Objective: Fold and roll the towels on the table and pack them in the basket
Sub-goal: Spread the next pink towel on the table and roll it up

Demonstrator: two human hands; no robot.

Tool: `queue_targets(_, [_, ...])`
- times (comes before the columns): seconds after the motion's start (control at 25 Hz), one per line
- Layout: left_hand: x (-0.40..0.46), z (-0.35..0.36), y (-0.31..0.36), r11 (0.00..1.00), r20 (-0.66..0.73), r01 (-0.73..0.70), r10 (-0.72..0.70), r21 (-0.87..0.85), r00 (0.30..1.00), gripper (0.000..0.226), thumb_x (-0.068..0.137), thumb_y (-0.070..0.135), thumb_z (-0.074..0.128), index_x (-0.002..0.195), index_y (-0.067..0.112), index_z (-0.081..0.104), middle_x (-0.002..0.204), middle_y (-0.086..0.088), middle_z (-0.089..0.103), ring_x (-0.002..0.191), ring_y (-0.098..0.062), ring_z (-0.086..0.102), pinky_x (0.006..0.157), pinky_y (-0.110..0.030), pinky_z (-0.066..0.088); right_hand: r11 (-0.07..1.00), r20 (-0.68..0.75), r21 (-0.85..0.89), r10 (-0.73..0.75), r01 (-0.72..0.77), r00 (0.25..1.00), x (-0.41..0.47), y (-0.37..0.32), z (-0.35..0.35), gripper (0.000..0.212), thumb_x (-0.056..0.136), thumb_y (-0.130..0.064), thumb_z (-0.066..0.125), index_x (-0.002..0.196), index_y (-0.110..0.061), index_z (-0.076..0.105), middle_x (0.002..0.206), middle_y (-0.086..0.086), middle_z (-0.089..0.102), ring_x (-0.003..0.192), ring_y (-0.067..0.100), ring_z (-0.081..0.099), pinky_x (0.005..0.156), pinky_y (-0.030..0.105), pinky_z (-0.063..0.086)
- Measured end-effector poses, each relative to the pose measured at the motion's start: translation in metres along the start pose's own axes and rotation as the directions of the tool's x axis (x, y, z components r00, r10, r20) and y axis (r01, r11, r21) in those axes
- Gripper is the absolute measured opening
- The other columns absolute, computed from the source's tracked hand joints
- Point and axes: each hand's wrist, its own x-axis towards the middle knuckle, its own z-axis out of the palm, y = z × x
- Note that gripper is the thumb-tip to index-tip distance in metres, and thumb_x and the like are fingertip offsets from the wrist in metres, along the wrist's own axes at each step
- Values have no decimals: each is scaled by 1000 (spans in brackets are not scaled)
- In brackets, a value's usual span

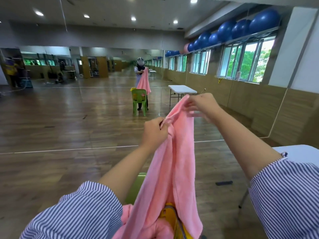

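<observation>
Flooring of wood planks (60, 128) fills most of the view, running to a mirrored wall (86, 66) that reflects the person standing with the cloth raised. Blue exercise balls (241, 28) sit in a row above the windows on the right side. A white tabletop (300, 153) shows at the right edge, partly hidden behind the right sleeve; a second white folding table (182, 89) stands further off near the mirror. The pink towel (170, 171) is held up in the air in front of the person, clear of the tabletop, hanging in long vertical folds from its top edge down past the bottom of the frame. Its lower part drapes over a yellow basket (170, 216), of which only a portion of the rim shows. More pink cloth (126, 213) lies bunched just beside the basket at lower left; whether it is part of the same towel cannot be told. A green surface (136, 185) is partly visible behind the towel. The left hand (155, 133) is clamped on the top edge of the towel, fingers closed around gathered fabric. The right hand (201, 103) pinches the same edge higher and further out. The two hands are apart, with the edge stretched between them.
</observation>
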Motion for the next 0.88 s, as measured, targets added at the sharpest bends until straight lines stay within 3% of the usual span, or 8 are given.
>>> queue_targets(0.16, [5, -4, -3, 1000, 3, 0, 0, 20, 1000, 29, 91, 17, 59, 67, 0, 61, 53, -2, 49, 54, -18, 43, 51, -25, 29, 952, 273, -265, -80, 155, 959, -26, 51, 23, 5, 76, -5, 67, 81, -6, 67, 82, 10, 68, 76, 20, 66, 70, 40, 59])
queue_targets(0.28, [7, -10, -4, 998, -70, 64, -64, 4, 996, 32, 89, 13, 61, 60, 2, 54, 50, 3, 43, 49, -7, 36, 47, -18, 28, 829, 206, -407, -325, 383, 923, -40, 88, 43, 20, 68, -15, 74, 85, -11, 63, 85, 3, 63, 78, 15, 62, 69, 28, 54])
queue_targets(0.36, [8, -15, -4, 997, -101, 80, -77, 23, 992, 37, 89, 15, 61, 55, 7, 47, 48, 3, 39, 47, -5, 33, 48, -15, 30, 772, 174, -371, -488, 516, 855, -49, 106, 56, 16, 70, -16, 72, 83, -11, 63, 82, -1, 62, 76, 10, 59, 65, 21, 49])
queue_targets(0.52, [11, -27, -9, 987, -108, 140, -131, 81, 985, 46, 91, 18, 60, 50, 18, 38, 49, 4, 39, 49, -5, 35, 48, -11, 30, 872, 163, -223, -406, 435, 899, -52, 118, 72, 10, 82, -13, 67, 92, -14, 71, 85, -12, 67, 77, -7, 59, 68, 5, 41])
queue_targets(0.6, [13, -31, -14, 980, -104, 171, -160, 106, 982, 45, 91, 21, 60, 50, 19, 40, 50, 4, 41, 51, -5, 37, 49, -11, 30, 900, 190, -163, -372, 403, 908, -49, 120, 76, 12, 85, -18, 66, 95, -13, 72, 88, -9, 69, 80, -5, 61, 74, 9, 45])
queue_targets(0.76, [13, -31, -16, 975, -25, 182, -180, 131, 983, 42, 91, 30, 61, 52, 20, 48, 52, 6, 46, 54, -4, 42, 49, -10, 30, 950, 182, -35, -300, 311, 936, -47, 120, 86, 17, 85, -32, 66, 96, -20, 71, 87, -6, 71, 84, 13, 67, 77, 36, 56])
queue_targets(0.88, [14, -29, -20, 968, 29, 208, -214, 139, 976, 33, 88, 34, 65, 67, 8, 63, 59, 5, 52, 58, -3, 45, 50, -7, 31, 946, 149, -69, -304, 316, 941, -44, 113, 88, 10, 88, -22, 63, 84, -26, 71, 75, -11, 69, 77, 11, 66, 74, 36, 57])
